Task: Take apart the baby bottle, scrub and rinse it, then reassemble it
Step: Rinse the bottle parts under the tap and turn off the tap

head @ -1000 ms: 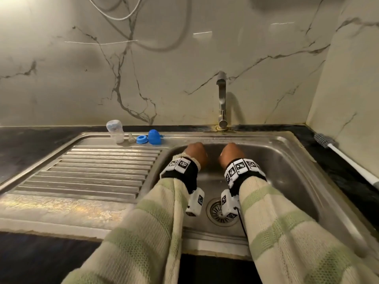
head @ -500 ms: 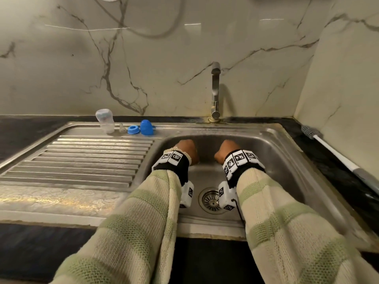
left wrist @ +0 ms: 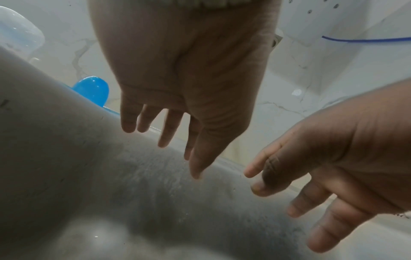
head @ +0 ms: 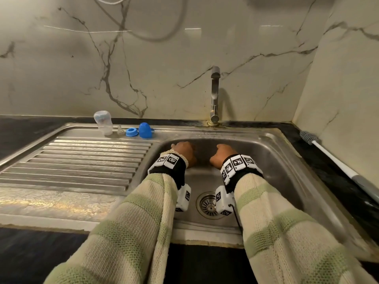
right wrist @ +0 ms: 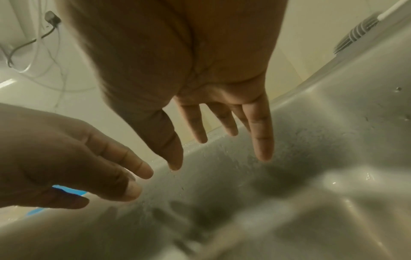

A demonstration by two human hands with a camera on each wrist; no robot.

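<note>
**A:** While both arms reach into the stainless steel sink basin [head: 287, 181], what are the hands doing?

**B:** Nothing is held. The left hand [head: 184, 153] and right hand [head: 222, 155] hang side by side over the far part of the basin, beyond the round metal drain strainer [head: 207, 204], fingers [left wrist: 164, 130] spread and relaxed. I judge they sit under the chrome tap [head: 215, 93], probably for rinsing, though no running water shows.

**A:** And the bottle?

**B:** Apart, lined up on the far ledge left of the tap: the clear plastic bottle body [head: 103, 123], a small clear teat [head: 120, 131], the blue screw ring [head: 130, 132], the blue domed cap [head: 145, 130]. That keeps them within reach.

**A:** The scrubber?

**B:** A white-handled bottle brush [head: 328, 154] lies on the dark counter at right.
</note>
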